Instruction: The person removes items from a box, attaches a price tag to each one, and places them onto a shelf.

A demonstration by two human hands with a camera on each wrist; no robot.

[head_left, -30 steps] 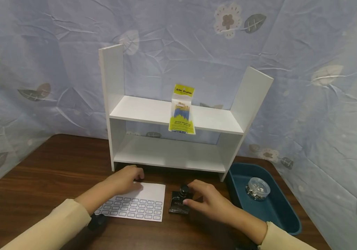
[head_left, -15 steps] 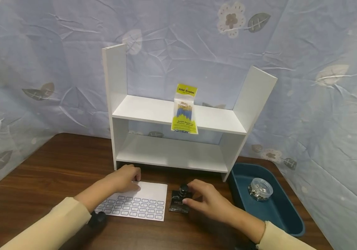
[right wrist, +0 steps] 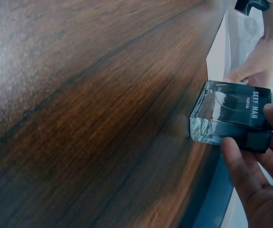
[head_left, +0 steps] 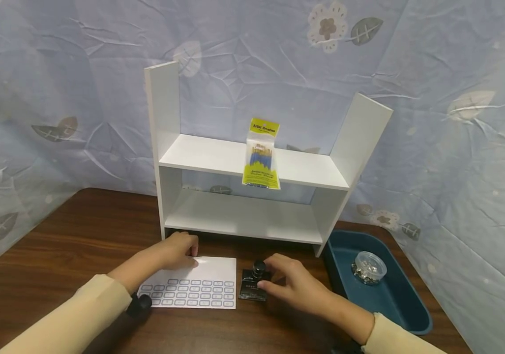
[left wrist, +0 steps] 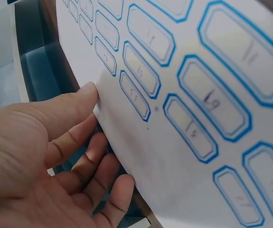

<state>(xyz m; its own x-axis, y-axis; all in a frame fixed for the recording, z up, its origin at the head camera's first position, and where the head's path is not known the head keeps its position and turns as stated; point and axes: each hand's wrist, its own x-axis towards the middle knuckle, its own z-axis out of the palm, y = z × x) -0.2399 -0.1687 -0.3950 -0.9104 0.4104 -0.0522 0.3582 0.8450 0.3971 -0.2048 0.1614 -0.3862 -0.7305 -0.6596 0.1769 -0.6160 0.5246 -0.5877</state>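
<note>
My left hand [head_left: 177,251] is at the far left edge of a white sheet of blue-framed labels [head_left: 190,294]. In the left wrist view the thumb lies on the sheet's edge, with the fingers curled beside and below it, pinching the paper. Handwritten numbers fill several label frames. Just right of the sheet, a dark glass perfume bottle [right wrist: 231,114] with a round black cap stands on the table. My right hand [head_left: 296,284] holds this bottle between thumb and fingers from its right side. The right wrist view shows its "SEXY MAN" lettering.
A white two-level shelf [head_left: 252,216] stands behind the hands, with a pack of artist brushes [head_left: 261,157] hanging over its upper board. At right, a blue tray [head_left: 380,300] contains a round clear tub [head_left: 369,268] of small metallic pieces. Patterned cloth [head_left: 252,59] hangs behind.
The label sheet has turned slightly under my left hand, so its near edge now runs level. My right hand and the perfume bottle have stayed almost in place.
</note>
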